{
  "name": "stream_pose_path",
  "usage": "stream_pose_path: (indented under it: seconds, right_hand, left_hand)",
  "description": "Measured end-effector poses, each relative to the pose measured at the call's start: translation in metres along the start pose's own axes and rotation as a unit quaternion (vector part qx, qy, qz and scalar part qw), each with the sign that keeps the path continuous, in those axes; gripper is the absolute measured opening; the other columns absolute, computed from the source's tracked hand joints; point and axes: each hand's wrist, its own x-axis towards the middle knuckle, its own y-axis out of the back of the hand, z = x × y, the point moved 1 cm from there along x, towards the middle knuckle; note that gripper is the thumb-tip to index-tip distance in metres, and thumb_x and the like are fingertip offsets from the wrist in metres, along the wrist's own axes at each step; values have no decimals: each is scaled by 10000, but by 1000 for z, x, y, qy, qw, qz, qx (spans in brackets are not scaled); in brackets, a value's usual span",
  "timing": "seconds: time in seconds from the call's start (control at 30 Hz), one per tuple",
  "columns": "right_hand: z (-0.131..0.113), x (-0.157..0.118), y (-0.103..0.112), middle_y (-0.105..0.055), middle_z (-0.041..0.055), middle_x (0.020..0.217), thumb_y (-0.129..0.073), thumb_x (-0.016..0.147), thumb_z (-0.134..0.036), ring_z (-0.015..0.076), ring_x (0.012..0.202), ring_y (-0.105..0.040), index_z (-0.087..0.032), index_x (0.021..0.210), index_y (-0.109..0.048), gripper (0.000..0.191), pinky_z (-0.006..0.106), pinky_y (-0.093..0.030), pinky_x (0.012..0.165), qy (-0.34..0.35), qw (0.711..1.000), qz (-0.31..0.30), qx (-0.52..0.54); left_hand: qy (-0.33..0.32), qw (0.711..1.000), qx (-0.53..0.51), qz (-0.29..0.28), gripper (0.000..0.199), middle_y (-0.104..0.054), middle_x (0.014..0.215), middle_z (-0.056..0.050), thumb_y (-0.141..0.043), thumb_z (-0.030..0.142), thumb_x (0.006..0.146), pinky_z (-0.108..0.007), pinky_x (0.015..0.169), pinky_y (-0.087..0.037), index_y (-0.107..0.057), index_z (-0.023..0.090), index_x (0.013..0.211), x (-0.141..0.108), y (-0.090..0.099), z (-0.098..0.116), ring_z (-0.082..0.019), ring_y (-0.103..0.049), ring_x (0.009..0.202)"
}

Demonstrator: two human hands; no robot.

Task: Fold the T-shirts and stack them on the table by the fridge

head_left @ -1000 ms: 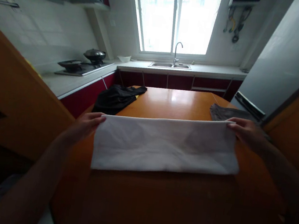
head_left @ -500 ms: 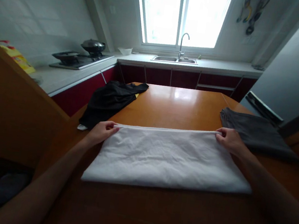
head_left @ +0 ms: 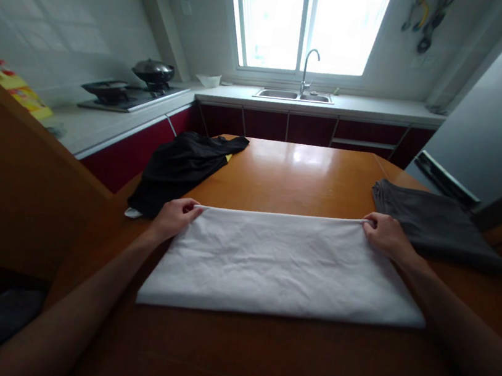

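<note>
Hands [head_left: 174,219] at both far corners, white cloth [head_left: 284,264] between them

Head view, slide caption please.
Left hand and right hand hold a wrinkled white cloth on a brown wooden table.

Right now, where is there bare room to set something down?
The table is bare at its far middle, beyond the white cloth and between the black garment and grey cloth, and before the white cloth's near edge. The white cloth's far corners are crowded: the left hand is beside the black garment, the right hand beside the grey cloth.
</note>
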Motion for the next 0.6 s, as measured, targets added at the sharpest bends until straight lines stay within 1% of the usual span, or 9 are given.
stream_pose_path:
  seconds: [0.13,0.23,0.3,0.4,0.47,0.5,0.53,0.6]
  right_hand:
    - [-7,-4,2,-762,109,904,-549,851,-283,255,833,-701,-184,944,-732,227,311,-488,733,-15,1000,23,5]
    - [-10,-8,1,-748,131,938,-530,887,-330,282,847,-694,-185,966,-721,253,344,-487,728,-28,999,5,-47]
    - [-10,-9,1,-729,159,1002,-505,914,-344,299,887,-685,-166,1009,-711,289,367,-493,746,-20,996,-2,-84]
    - [-12,-14,10,-684,207,1111,-468,945,-351,335,1010,-649,-124,1131,-682,363,416,-507,828,18,994,27,-108]
    - [-23,-19,17,-656,230,1191,-438,963,-367,361,1102,-612,-97,1214,-653,427,463,-500,906,47,993,49,-93]
    - [-33,-22,18,-639,235,1244,-423,970,-375,365,1155,-590,-85,1256,-634,459,478,-486,957,64,993,54,-77]
    - [-46,-27,16,-615,234,1306,-406,978,-379,358,1213,-564,-77,1301,-610,487,481,-464,1013,84,994,51,-57]
    - [-79,-35,6,-544,216,1435,-379,988,-385,321,1341,-486,-74,1399,-541,540,452,-392,1121,131,991,21,-20]
  left_hand:
    - [7,1000,17,17,448,-754,869,-71,-578,568,808,-267,682,-459,-744,170,928,-4,-3,9,-232,-682,787]
    - [-1,997,65,36,390,-742,880,-89,-562,498,842,-282,728,-478,-735,166,951,-5,-9,11,-241,-680,807]
    - [-22,992,108,53,407,-729,974,-126,-525,463,884,-304,803,-491,-721,143,1042,-6,-11,10,-256,-679,880]
    - [-48,981,165,86,509,-667,1202,-196,-463,447,942,-381,966,-472,-644,84,1249,-9,-7,13,-306,-643,1083]
    - [-75,976,185,86,549,-604,1343,-210,-427,442,972,-430,1063,-426,-574,71,1349,-15,-7,28,-324,-578,1229]
    - [-98,975,187,74,555,-572,1402,-203,-407,438,986,-440,1100,-401,-543,77,1384,-19,-11,40,-318,-539,1293]
    - [-128,973,184,52,557,-539,1453,-190,-389,436,999,-437,1129,-381,-514,87,1415,-24,-18,56,-302,-501,1345]
    - [-196,965,175,-7,563,-488,1519,-161,-350,441,1023,-417,1172,-342,-470,107,1460,-33,-39,91,-264,-437,1416]
